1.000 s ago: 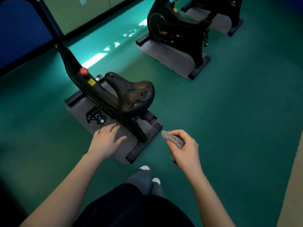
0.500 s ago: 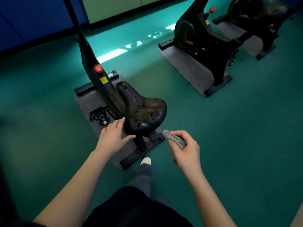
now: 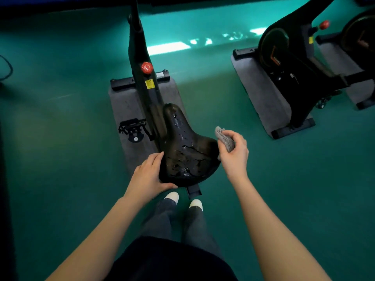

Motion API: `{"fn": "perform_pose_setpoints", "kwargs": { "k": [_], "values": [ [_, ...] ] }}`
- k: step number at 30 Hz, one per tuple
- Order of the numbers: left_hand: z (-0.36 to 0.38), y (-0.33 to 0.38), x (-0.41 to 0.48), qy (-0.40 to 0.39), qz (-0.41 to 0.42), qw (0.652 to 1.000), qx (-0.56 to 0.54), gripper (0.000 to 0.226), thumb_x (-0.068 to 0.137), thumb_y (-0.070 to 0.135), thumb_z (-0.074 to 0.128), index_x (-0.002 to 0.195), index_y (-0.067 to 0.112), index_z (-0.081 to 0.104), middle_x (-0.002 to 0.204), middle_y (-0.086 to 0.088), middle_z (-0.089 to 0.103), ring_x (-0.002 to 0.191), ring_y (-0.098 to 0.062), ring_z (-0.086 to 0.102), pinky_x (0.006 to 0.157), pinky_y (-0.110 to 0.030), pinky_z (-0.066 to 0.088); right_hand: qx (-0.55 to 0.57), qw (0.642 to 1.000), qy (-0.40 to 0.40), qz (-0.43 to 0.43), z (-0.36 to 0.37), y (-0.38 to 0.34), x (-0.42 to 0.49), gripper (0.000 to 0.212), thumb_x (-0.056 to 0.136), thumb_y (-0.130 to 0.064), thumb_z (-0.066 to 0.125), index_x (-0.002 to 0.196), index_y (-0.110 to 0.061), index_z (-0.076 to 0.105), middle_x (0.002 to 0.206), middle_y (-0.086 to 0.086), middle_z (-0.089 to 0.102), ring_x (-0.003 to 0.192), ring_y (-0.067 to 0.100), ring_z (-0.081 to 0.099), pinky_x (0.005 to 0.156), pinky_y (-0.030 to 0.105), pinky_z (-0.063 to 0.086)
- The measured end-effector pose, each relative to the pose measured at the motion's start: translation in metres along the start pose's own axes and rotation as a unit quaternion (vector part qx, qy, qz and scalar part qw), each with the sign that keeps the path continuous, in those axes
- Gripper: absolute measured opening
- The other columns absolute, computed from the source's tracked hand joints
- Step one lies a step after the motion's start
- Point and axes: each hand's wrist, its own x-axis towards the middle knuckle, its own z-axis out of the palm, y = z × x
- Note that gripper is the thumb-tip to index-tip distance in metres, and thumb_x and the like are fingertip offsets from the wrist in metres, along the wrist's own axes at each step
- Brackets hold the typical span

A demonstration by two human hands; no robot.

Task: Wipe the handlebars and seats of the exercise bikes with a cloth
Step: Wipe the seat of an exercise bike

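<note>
Gripping seat [image 3: 188,151] at rear-left edge, left hand [image 3: 148,175]; right hand [image 3: 233,155] pinches cloth [image 3: 224,138] beside its right edge.
Seat over mat [image 3: 125,104], nose toward far edge; pedal [image 3: 133,126] left, second bike [image 3: 294,63] well right.

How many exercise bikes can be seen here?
3. The near bike stands straight ahead, seat toward the camera; a second bike is to the right; a third bike is cut off by the right edge. More may be out of view.
</note>
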Motion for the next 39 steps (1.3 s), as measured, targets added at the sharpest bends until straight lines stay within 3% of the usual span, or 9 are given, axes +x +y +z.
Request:
{"fn": "perform_pose_setpoints", "kwargs": {
  "k": [4, 6, 9, 14, 17, 20, 25, 33, 39],
  "values": [
    [0.003, 0.001, -0.001, 0.000, -0.017, 0.999, -0.049, 0.112, 0.061, 0.058, 0.077, 0.148, 0.015, 0.021, 0.148, 0.003, 0.028, 0.135, -0.018, 0.031, 0.109, -0.040, 0.031, -0.033, 0.998, -0.044, -0.021, 0.014, 0.010, 0.003, 0.024, 0.084, -0.001, 0.062, 0.105, -0.010, 0.069, 0.102, -0.003, 0.062, 0.107, 0.021, 0.052, 0.086, 0.004, 0.031],
    [0.003, 0.002, -0.002, 0.001, -0.027, 0.997, -0.074, 0.112, 0.059, 0.054, 0.080, 0.147, 0.016, 0.022, 0.148, 0.002, 0.029, 0.135, -0.018, 0.031, 0.110, -0.041, 0.030, -0.034, 0.997, -0.040, -0.054, 0.014, 0.012, -0.005, 0.024, 0.082, 0.002, 0.063, 0.103, -0.009, 0.070, 0.099, -0.005, 0.063, 0.103, 0.021, 0.052, 0.085, -0.001, 0.028],
    [0.005, 0.004, -0.003, 0.007, -0.047, 0.993, -0.111, 0.113, 0.055, 0.050, 0.084, 0.146, 0.016, 0.026, 0.146, 0.002, 0.032, 0.134, -0.018, 0.033, 0.111, -0.041, 0.029, -0.035, 0.992, -0.049, -0.113, 0.010, 0.015, -0.022, 0.026, 0.078, 0.007, 0.067, 0.101, -0.006, 0.071, 0.101, -0.001, 0.066, 0.101, 0.023, 0.053, 0.091, 0.004, 0.032],
    [0.011, 0.008, -0.005, 0.028, -0.086, 0.988, -0.126, 0.116, 0.050, 0.050, 0.086, 0.146, 0.020, 0.027, 0.145, 0.005, 0.030, 0.133, -0.018, 0.030, 0.112, -0.039, 0.028, -0.016, 0.970, -0.120, -0.210, 0.001, 0.022, -0.050, 0.029, 0.074, 0.011, 0.070, 0.099, -0.003, 0.072, 0.103, 0.004, 0.068, 0.102, 0.024, 0.055, 0.095, 0.028, 0.044],
    [0.017, 0.018, -0.007, 0.056, -0.112, 0.986, -0.107, 0.121, 0.046, 0.057, 0.084, 0.146, 0.019, 0.027, 0.142, 0.003, 0.031, 0.131, -0.021, 0.029, 0.110, -0.041, 0.028, 0.022, 0.963, -0.158, -0.215, -0.012, 0.026, -0.044, 0.031, 0.075, 0.011, 0.070, 0.100, -0.006, 0.072, 0.103, -0.001, 0.068, 0.103, 0.020, 0.057, 0.095, 0.026, 0.045],
    [0.023, 0.027, -0.007, 0.077, -0.140, 0.981, -0.114, 0.122, 0.045, 0.057, 0.085, 0.146, 0.020, 0.026, 0.142, 0.002, 0.032, 0.130, -0.022, 0.030, 0.110, -0.043, 0.028, 0.087, 0.980, -0.132, -0.118, -0.026, 0.031, -0.013, 0.029, 0.081, 0.006, 0.067, 0.100, -0.016, 0.070, 0.103, -0.014, 0.065, 0.103, 0.016, 0.059, 0.094, 0.024, 0.045],
    [0.026, 0.031, -0.009, 0.097, -0.159, 0.970, -0.153, 0.118, 0.046, 0.048, 0.088, 0.145, 0.024, 0.028, 0.143, 0.005, 0.033, 0.131, -0.021, 0.030, 0.111, -0.038, 0.025, 0.150, 0.977, -0.128, 0.083, -0.013, 0.051, 0.041, 0.018, 0.089, -0.003, 0.059, 0.104, -0.010, 0.066, 0.105, 0.012, 0.068, 0.090, 0.027, 0.059, 0.090, 0.050, 0.047],
    [0.028, 0.030, -0.008, 0.111, -0.154, 0.965, -0.182, 0.115, 0.045, 0.038, 0.092, 0.143, 0.021, 0.033, 0.141, 0.003, 0.034, 0.131, -0.020, 0.029, 0.107, -0.024, 0.020, 0.276, 0.940, -0.064, 0.191, 0.010, 0.075, 0.012, 0.019, 0.094, -0.004, 0.054, 0.109, -0.013, 0.061, 0.111, 0.007, 0.064, 0.101, 0.014, 0.058, 0.099, 0.035, 0.045],
    [0.031, 0.026, -0.010, 0.120, -0.145, 0.961, -0.202, 0.113, 0.045, 0.039, 0.091, 0.142, 0.025, 0.033, 0.139, 0.007, 0.034, 0.130, -0.017, 0.028, 0.107, -0.026, 0.021, 0.331, 0.908, 0.022, 0.257, 0.022, 0.073, -0.017, 0.020, 0.096, -0.008, 0.050, 0.111, -0.018, 0.057, 0.107, -0.001, 0.064, 0.099, 0.015, 0.059, 0.084, 0.025, 0.047]
  ]
}}
